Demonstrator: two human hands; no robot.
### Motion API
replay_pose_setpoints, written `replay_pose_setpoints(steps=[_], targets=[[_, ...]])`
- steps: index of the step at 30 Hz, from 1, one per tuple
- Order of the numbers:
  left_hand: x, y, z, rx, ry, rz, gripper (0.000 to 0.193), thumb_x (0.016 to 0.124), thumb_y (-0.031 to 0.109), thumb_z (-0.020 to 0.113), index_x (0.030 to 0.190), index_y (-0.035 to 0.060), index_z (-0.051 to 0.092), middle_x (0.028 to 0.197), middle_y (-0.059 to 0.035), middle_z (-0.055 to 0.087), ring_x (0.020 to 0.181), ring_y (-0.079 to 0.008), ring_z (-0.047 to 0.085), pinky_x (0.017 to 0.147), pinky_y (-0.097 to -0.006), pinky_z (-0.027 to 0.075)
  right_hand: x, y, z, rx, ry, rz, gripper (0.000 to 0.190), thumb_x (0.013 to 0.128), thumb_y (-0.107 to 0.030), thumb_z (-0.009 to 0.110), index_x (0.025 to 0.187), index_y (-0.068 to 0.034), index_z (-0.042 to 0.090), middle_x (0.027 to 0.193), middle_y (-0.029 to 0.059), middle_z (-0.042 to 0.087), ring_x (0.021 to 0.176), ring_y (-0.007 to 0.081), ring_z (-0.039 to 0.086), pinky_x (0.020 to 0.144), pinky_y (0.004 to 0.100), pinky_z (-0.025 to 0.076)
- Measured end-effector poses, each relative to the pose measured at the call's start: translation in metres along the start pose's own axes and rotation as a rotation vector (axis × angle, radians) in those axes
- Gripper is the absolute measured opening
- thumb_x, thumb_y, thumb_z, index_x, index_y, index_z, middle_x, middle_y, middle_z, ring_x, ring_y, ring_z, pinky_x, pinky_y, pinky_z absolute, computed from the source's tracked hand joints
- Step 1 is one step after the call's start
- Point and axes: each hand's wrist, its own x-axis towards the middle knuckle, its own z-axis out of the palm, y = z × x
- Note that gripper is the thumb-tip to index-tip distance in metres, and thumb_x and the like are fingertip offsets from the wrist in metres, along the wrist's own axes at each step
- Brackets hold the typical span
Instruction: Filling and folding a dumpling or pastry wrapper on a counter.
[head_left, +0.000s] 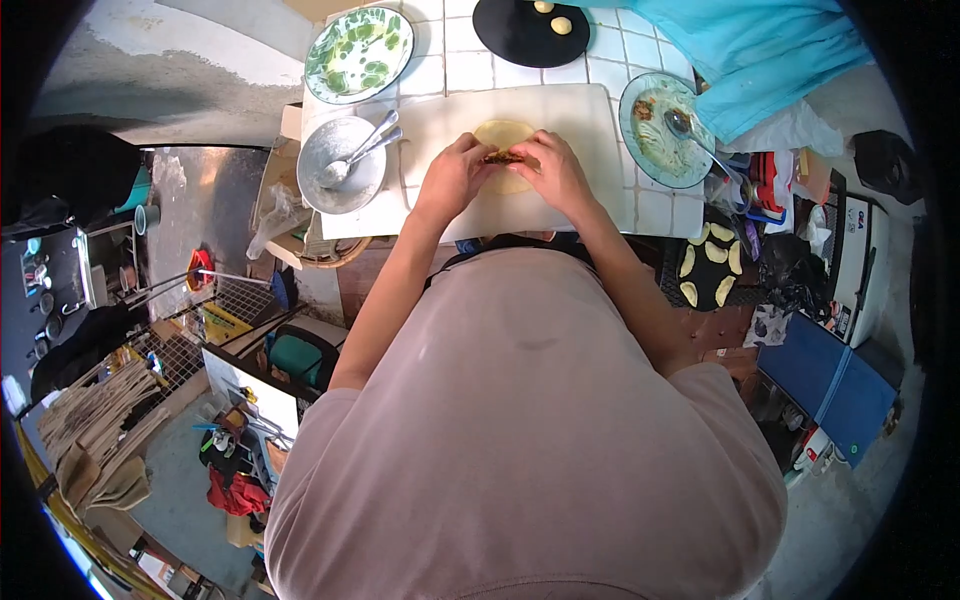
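Note:
A thin round of dough (504, 133) lies on a pale board, with a strip of dark reddish-brown filling (504, 157) across its middle. My left hand (459, 174) is at the left end of the filling, fingertips pinched on it. From the right, my right hand (553, 169) pinches at the other end. Both hands rest low over the dough, with their fingertips a short gap apart. Whether the fingers also grip the dough's edge cannot be told.
Left of the board (592, 112) stand a floury bowl (307, 176) with spoons and a green-patterned plate (360, 56). A plate (660, 154) with filling remnants and a spoon is at right. Beyond are a black tray (517, 37) with dough balls and a person in blue (780, 52). Filled half-moon pastries (716, 253) lie lower right.

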Motion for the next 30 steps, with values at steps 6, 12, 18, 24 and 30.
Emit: replay_pose_setpoints(steps=[6,12,18,24,30], targets=[[0.004,-0.004,0.013,0.005,0.047,-0.008,0.025,0.091,0.008,0.076,0.116,0.0055,0.074,0.106,-0.0124,0.070,0.087,-0.0336,0.071,0.080,-0.0413,0.058,0.001,-0.002,0.000,0.055,0.014,0.024,0.019,0.086,-0.013,0.080,0.102,-0.005,0.075,0.096,0.0108,0.071,0.099,0.0327,0.065,0.090,0.0452,0.052],[0.003,-0.007,0.004,0.062,0.056,0.023,0.024,0.088,0.008,0.077,0.112,0.0079,0.075,0.102,-0.0110,0.070,0.096,-0.0332,0.069,0.086,-0.0425,0.057,-0.006,0.003,0.001,0.030,0.029,0.070,0.017,0.086,-0.012,0.080,0.100,-0.005,0.075,0.097,0.0115,0.071,0.097,0.0334,0.066,0.089,0.0458,0.052],[0.007,-0.011,0.005,0.199,-0.002,0.079,0.021,0.085,0.009,0.077,0.106,0.0094,0.078,0.101,-0.0078,0.070,0.105,-0.0304,0.065,0.094,-0.0434,0.053,-0.002,0.005,-0.001,0.019,0.031,0.035,0.013,0.087,-0.013,0.079,0.098,-0.008,0.077,0.097,0.0099,0.070,0.097,0.0326,0.065,0.087,0.0451,0.052],[0.007,-0.009,0.003,0.063,0.035,0.091,0.020,0.086,0.008,0.078,0.106,0.0091,0.078,0.101,-0.0099,0.071,0.094,-0.0336,0.068,0.085,-0.0435,0.055,0.002,0.005,0.005,-0.055,0.045,-0.101,0.012,0.088,-0.015,0.078,0.100,-0.011,0.078,0.097,0.0061,0.069,0.097,0.0310,0.064,0.090,0.0439,0.051],[0.008,-0.012,0.002,0.069,0.036,0.123,0.016,0.085,0.009,0.078,0.102,0.0108,0.078,0.102,-0.0087,0.071,0.089,-0.0351,0.068,0.083,-0.0449,0.056,0.003,0.005,-0.002,0.009,0.031,-0.069,0.015,0.090,-0.018,0.077,0.103,-0.011,0.078,0.096,0.0064,0.069,0.098,0.0309,0.064,0.091,0.0450,0.051]])
